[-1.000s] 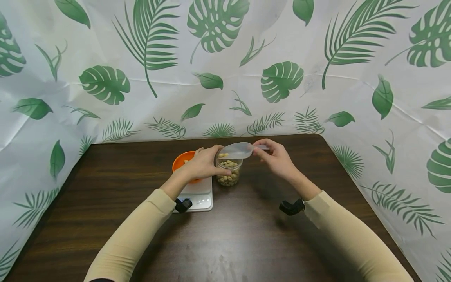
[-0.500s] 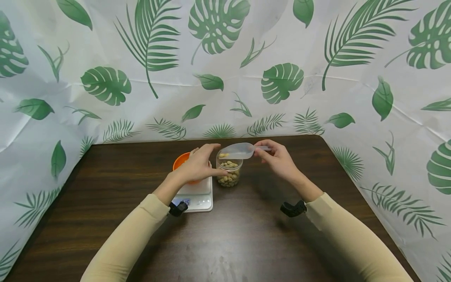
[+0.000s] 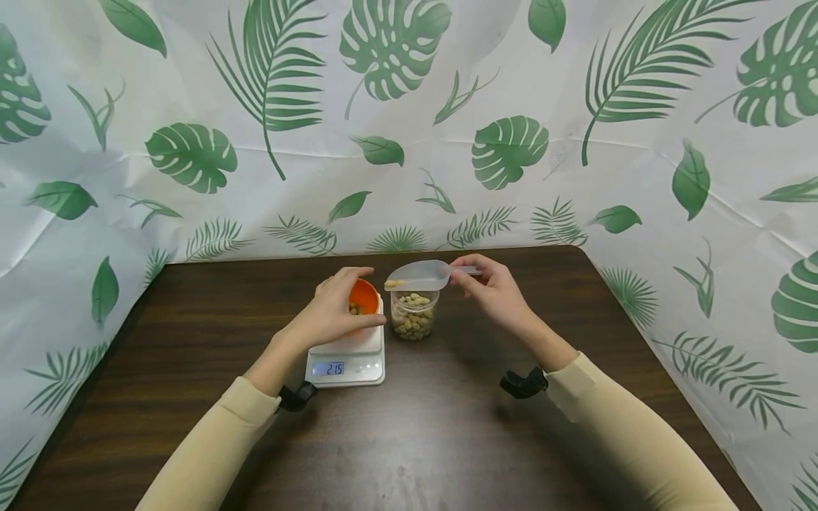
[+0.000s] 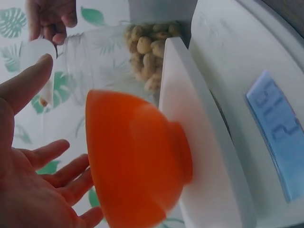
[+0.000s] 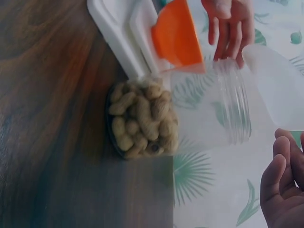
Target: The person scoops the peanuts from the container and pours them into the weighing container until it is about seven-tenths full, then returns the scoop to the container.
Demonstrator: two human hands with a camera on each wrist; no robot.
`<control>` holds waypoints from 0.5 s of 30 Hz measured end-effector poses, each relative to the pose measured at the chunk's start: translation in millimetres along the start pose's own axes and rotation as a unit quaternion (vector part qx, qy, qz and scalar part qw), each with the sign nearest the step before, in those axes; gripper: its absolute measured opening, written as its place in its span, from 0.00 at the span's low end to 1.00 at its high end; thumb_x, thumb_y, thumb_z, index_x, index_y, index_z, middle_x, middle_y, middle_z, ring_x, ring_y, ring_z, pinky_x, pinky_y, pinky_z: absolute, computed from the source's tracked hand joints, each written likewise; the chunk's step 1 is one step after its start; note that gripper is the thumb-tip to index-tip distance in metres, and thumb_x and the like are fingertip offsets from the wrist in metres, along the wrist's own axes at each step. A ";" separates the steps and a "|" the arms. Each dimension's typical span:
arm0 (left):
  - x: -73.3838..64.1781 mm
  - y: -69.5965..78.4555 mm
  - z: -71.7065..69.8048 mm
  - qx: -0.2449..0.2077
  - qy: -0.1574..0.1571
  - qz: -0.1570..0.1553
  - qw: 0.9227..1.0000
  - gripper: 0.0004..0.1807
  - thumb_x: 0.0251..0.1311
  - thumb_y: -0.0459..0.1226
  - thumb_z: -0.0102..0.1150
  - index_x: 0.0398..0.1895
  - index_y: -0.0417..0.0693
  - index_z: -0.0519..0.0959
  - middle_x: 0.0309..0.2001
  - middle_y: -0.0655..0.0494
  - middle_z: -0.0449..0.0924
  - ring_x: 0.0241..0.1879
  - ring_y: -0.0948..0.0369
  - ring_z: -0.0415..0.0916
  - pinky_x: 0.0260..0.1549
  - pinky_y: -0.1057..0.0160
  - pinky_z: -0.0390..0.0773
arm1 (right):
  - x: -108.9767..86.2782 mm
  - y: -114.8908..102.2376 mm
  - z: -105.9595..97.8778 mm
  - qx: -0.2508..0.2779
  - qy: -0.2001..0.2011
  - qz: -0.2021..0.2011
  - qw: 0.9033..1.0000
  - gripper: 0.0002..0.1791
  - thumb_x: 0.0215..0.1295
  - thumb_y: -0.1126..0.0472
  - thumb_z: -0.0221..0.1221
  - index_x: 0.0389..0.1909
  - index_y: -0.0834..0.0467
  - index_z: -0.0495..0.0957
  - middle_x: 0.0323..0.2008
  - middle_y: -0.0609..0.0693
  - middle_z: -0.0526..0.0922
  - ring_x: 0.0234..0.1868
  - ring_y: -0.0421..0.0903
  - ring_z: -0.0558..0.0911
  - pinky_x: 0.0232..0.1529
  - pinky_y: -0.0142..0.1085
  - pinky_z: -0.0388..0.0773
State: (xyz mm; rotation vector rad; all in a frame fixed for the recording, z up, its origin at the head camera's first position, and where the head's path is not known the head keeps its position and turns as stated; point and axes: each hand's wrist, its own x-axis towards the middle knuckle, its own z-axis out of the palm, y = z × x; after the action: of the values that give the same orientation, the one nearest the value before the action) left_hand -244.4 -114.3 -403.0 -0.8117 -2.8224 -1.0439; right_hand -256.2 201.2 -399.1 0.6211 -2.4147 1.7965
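Note:
My right hand (image 3: pixel 495 291) pinches the handle of a translucent plastic scoop (image 3: pixel 423 274), held level just above the mouth of a clear jar (image 3: pixel 412 328). A peanut or two lies near the scoop's tip. Unshelled peanuts (image 5: pixel 145 116) fill the lower part of the jar. To the jar's left, an orange bowl (image 3: pixel 366 294) with some peanuts in it stands on a white kitchen scale (image 3: pixel 369 374). My left hand (image 3: pixel 322 316) hovers at the bowl with fingers and thumb spread. In the left wrist view its fingers (image 4: pixel 71 173) stay loose beside the bowl's rim, not gripping it.
The scale's display (image 3: pixel 329 368) reads what looks like 215; a decimal point is hard to make out. Everything stands on a dark wooden table (image 3: pixel 447 440). Behind it hangs a white sheet (image 3: pixel 409 191) with green leaf prints, close to the table's back edge.
My left hand has drawn away from the jar, moving left to the bowl. The scoop has shifted slightly left over the jar. The scale's display has come into full view.

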 end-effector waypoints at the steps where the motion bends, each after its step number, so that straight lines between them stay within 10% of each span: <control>1: -3.3 -1.0 -1.3 0.001 0.003 -0.001 1.000 0.49 0.56 0.52 0.76 0.75 0.40 0.65 0.71 0.44 0.67 0.67 0.47 0.66 0.69 0.34 0.49 | 0.0 -0.7 1.6 0.002 0.000 -0.001 1.000 0.12 0.77 0.64 0.58 0.52 0.68 0.80 0.39 0.58 0.86 0.38 0.43 0.84 0.36 0.38 0.81; 15: -31.1 -22.4 -21.5 0.015 -0.027 -0.069 0.997 0.56 0.56 0.51 0.76 0.80 0.38 0.55 0.77 0.37 0.53 0.73 0.38 0.53 0.68 0.30 0.46 | 6.8 -9.6 28.3 -0.011 -0.025 -0.005 1.000 0.11 0.76 0.61 0.60 0.51 0.64 0.80 0.43 0.64 0.82 0.34 0.50 0.82 0.32 0.34 0.77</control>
State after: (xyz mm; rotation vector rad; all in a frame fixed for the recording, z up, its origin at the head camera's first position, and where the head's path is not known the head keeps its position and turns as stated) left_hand -231.5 -156.2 -405.9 -0.6612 -2.9694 -1.0078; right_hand -253.8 170.7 -397.4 0.6824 -2.4547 1.7689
